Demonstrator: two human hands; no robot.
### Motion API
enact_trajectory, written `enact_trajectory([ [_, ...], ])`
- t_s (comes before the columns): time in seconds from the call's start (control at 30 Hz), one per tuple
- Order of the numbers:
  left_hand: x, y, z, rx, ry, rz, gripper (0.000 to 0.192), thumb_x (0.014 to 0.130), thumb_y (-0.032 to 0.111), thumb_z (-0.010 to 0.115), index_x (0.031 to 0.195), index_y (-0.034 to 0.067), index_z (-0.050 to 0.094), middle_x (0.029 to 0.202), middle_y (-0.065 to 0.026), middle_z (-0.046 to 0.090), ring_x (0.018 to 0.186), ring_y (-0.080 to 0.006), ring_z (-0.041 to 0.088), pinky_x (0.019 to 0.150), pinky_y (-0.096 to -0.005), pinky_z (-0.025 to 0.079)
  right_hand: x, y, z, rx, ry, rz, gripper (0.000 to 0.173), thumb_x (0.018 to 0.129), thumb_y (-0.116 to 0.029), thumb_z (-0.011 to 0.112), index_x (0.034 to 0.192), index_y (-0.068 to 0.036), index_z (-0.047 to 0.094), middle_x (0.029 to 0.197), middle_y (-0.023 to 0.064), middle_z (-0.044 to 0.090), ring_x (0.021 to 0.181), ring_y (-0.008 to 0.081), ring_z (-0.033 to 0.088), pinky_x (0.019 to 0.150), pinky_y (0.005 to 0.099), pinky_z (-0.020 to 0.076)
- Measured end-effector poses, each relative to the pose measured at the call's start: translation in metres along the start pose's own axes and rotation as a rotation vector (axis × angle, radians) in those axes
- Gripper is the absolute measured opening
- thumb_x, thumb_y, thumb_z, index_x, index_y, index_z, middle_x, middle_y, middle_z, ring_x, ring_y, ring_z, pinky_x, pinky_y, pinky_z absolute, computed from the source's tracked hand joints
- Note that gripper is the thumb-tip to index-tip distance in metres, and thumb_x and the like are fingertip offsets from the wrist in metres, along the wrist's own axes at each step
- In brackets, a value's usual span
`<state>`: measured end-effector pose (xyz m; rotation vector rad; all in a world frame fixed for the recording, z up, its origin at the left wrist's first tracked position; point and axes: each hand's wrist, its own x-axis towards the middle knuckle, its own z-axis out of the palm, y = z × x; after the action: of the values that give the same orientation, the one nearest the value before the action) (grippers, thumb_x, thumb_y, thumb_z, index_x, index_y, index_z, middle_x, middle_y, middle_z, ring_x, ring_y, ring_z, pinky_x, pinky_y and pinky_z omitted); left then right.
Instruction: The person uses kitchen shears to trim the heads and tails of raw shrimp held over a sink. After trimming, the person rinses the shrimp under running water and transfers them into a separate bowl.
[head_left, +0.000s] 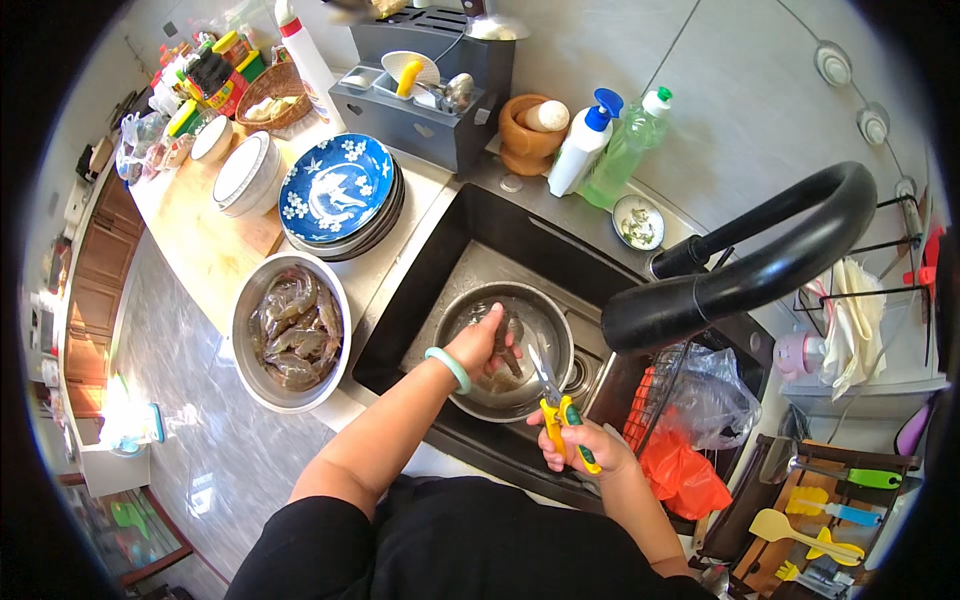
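Note:
Over a round metal basin standing in the black sink, my left hand, with a pale green bangle at the wrist, holds a raw shrimp. My right hand grips kitchen scissors with yellow and green handles, at the basin's near right edge. Their blades point up towards the shrimp and do not touch it. Shallow water covers the basin's bottom; what lies in it is unclear. On the counter to the left, a metal bowl holds several raw shrimp.
A black faucet arches over the sink's right side. Stacked plates stand left of the sink. Behind it are a wooden mortar, a pump bottle and a small dish. A red plastic bag lies at the right.

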<state>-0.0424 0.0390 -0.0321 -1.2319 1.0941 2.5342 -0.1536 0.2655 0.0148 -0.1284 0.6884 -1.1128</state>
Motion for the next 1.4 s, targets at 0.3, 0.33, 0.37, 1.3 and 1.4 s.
enact_trajectory([
  [0.3, -0.032, 0.010, 0.017, -0.252, -0.111, 0.055, 0.040, 0.097, 0.043, 0.040, 0.080, 0.011, 0.056, 0.068, 0.0004, 0.055, 0.053, -0.0077, 0.039, 0.050, -0.0194, 0.034, -0.009, 0.007, 0.008, 0.059, -0.070, 0.023, 0.048, 0.085, -0.026, 0.058, 0.124, -0.002, 0.043, 0.084, 0.0052, 0.050, 0.066, 0.0121, 0.047, 0.060, 0.0241, 0.0417],
  [0.33, -0.034, 0.011, 0.018, -0.272, -0.125, 0.050, 0.038, 0.097, 0.043, 0.043, 0.081, 0.011, 0.056, 0.067, 0.0018, 0.053, 0.054, -0.0070, 0.039, 0.050, -0.0190, 0.034, -0.009, 0.007, 0.009, 0.062, -0.079, 0.022, 0.048, 0.085, -0.026, 0.058, 0.124, -0.002, 0.043, 0.084, 0.0053, 0.050, 0.066, 0.0121, 0.047, 0.060, 0.0241, 0.0418],
  [0.37, -0.035, 0.010, 0.018, -0.297, -0.148, 0.105, 0.035, 0.096, 0.042, 0.046, 0.081, 0.011, 0.056, 0.066, 0.0022, 0.052, 0.054, -0.0064, 0.039, 0.050, -0.0187, 0.034, -0.009, 0.007, 0.009, 0.065, -0.087, 0.019, 0.049, 0.084, -0.026, 0.058, 0.124, -0.002, 0.043, 0.084, 0.0054, 0.050, 0.066, 0.0121, 0.047, 0.060, 0.0241, 0.0418],
  [1.3, -0.051, 0.002, 0.029, -0.246, -0.144, 0.286, 0.039, 0.098, 0.041, 0.040, 0.085, 0.009, 0.056, 0.062, 0.0015, 0.047, 0.052, -0.0061, 0.040, 0.048, -0.0193, 0.032, -0.015, 0.001, 0.023, -0.057, -0.078, 0.016, 0.051, 0.083, -0.027, 0.060, 0.122, 0.000, 0.042, 0.079, 0.0033, 0.049, 0.060, 0.0080, 0.046, 0.052, 0.0215, 0.0381],
  [1.4, -0.052, 0.002, 0.028, -0.187, -0.127, 0.296, 0.037, 0.099, 0.040, 0.040, 0.085, 0.009, 0.056, 0.059, 0.0024, 0.046, 0.051, -0.0060, 0.039, 0.047, -0.0193, 0.031, -0.016, -0.004, 0.033, -0.152, 0.013, 0.006, 0.037, 0.086, -0.019, 0.056, 0.116, -0.001, 0.046, 0.069, 0.0003, 0.045, 0.052, 0.0059, 0.041, 0.047, 0.0191, 0.0354],
])
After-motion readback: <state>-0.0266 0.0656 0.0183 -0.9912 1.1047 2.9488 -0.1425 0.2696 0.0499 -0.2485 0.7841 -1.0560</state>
